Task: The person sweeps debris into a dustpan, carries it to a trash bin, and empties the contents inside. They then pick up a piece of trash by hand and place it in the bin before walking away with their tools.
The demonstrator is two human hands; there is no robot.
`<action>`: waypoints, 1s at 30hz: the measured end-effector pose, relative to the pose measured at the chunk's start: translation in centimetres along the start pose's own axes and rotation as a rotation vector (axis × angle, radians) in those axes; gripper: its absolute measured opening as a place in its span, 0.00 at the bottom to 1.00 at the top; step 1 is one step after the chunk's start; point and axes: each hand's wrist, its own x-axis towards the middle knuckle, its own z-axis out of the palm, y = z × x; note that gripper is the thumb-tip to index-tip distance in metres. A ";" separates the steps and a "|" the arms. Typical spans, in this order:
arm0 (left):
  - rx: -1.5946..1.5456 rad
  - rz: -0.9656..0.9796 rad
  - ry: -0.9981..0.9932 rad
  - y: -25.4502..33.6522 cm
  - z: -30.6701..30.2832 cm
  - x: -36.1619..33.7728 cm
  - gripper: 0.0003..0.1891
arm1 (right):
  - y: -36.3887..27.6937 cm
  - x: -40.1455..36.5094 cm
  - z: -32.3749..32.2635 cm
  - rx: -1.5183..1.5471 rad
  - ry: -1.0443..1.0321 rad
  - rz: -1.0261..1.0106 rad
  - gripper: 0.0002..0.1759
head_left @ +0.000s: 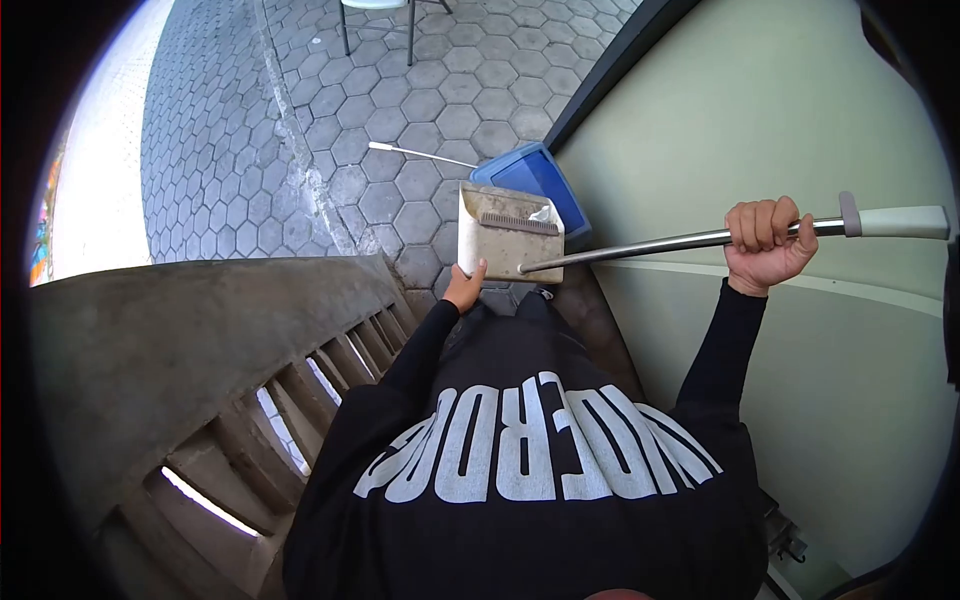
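A long-handled dustpan with a dirty off-white pan (505, 250) is held up in front of my body, its metal handle (640, 247) running out to the right. My left hand (464, 286) grips the pan's near left corner, thumb on the wall. Around the handle, close to its pale end grip (900, 222), the fingers of my right hand (768, 240) are wrapped. A ridged grey strip (519, 223) crosses the inside of the pan, and a small white scrap (541, 214) lies beside it. The pan hides part of a blue plastic bin (565, 190) behind it.
A thin rod with a white end (382, 147) sticks out from the bin over the hexagonal paving (420, 180). To my left stands a slatted concrete railing (240, 350); a pale green wall (720, 130) is close on my right. Chair legs (410, 35) show ahead.
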 end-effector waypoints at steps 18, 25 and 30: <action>-0.270 -0.081 0.214 2.6 -3.2 8.7 0.36 | -6.8 -1.9 -4.0 0.017 -0.182 -0.039 0.28; 0.702 0.399 -0.005 4.7 0.0 14.0 0.20 | -9.3 -4.0 -0.2 -0.191 -0.065 -0.068 0.27; 0.806 0.472 -0.303 2.2 5.0 20.7 0.20 | -6.8 -5.6 4.2 -0.395 0.092 -0.002 0.25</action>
